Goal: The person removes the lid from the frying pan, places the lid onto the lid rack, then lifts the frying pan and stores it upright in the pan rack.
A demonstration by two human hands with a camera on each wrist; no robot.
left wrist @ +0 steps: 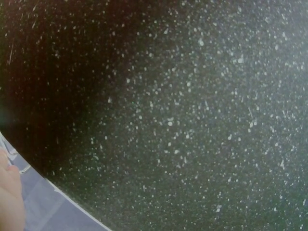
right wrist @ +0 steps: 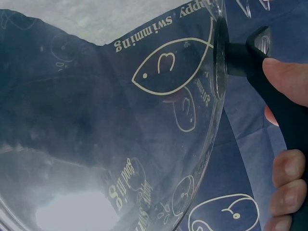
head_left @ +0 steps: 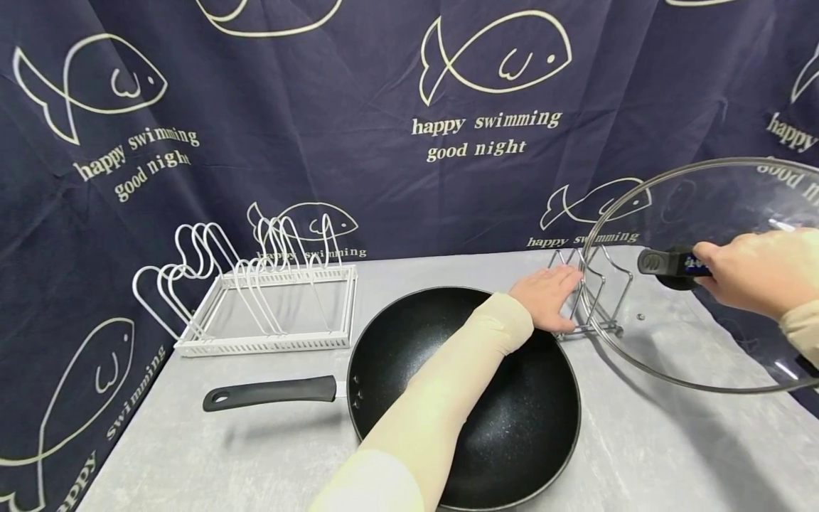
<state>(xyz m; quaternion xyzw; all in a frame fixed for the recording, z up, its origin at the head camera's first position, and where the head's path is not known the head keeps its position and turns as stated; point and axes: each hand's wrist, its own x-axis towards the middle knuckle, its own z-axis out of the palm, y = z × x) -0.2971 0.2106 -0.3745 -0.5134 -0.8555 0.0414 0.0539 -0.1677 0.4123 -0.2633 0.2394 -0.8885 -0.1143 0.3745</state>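
My left hand (head_left: pixel 549 295) reaches across a black wok (head_left: pixel 518 405) with its fingers extended at the left side of a small metal wire rack (head_left: pixel 629 279). Only an edge of that hand (left wrist: pixel 9 197) shows in the left wrist view, where the wok's speckled dark surface (left wrist: pixel 192 115) fills most of the picture. On the right, my right hand (head_left: pixel 758 274) grips the black handle (right wrist: pixel 272 89) of a large clear glass lid (head_left: pixel 723 206). The lid stands nearly upright, its left rim at the wire rack; whether it rests in a slot cannot be told.
A white rack (head_left: pixel 262 346) with several upright loops stands at the back left. The wok's long handle (head_left: pixel 271 392) points left over the grey tabletop (head_left: pixel 256 462). Behind hangs a dark blue curtain (head_left: pixel 358 107) with fish drawings. A small round object (head_left: pixel 640 317) lies right of the wire rack.
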